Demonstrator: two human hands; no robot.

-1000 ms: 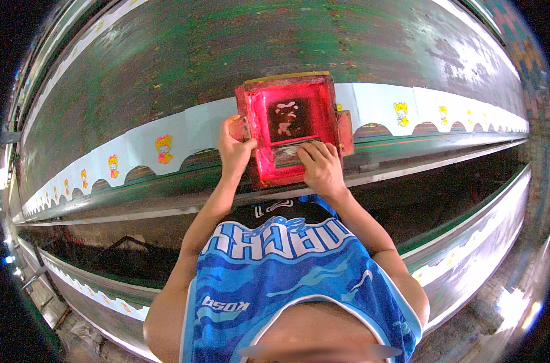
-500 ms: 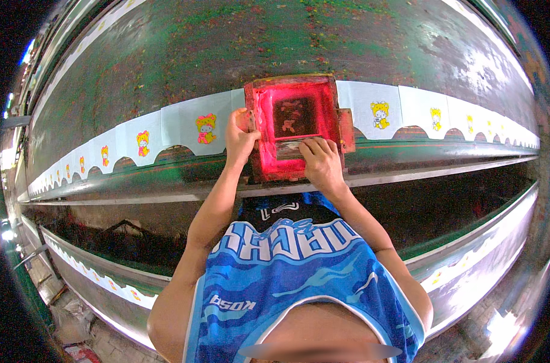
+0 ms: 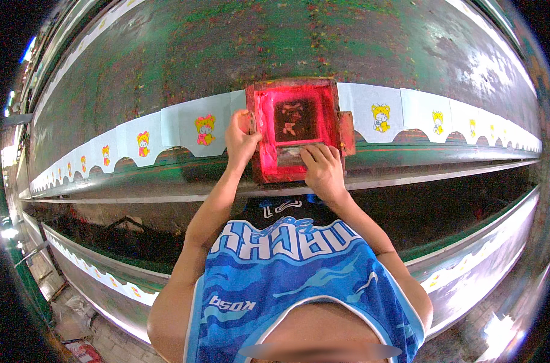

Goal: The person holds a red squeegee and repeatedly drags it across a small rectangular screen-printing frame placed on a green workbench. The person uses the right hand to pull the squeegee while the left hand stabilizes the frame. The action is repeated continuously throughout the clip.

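My left grip [image 3: 243,140] clasps the red rectangular frame [image 3: 287,176] at its nine o'clock; my right grip [image 3: 323,169] pinches a flat grey strip [image 3: 289,156] inside, toward five. Frame's at my twelve, over pale-blue scalloped sheets [image 3: 364,100]!

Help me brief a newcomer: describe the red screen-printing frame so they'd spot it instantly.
Find the long green-stained table, then follow the row of pale scalloped sheets along its near side. Midway sits the red screen-printing frame, the left hand at its left side, the right hand over its near right corner. Unlike those flat sheets, it has a boxy red rim around a dark window.
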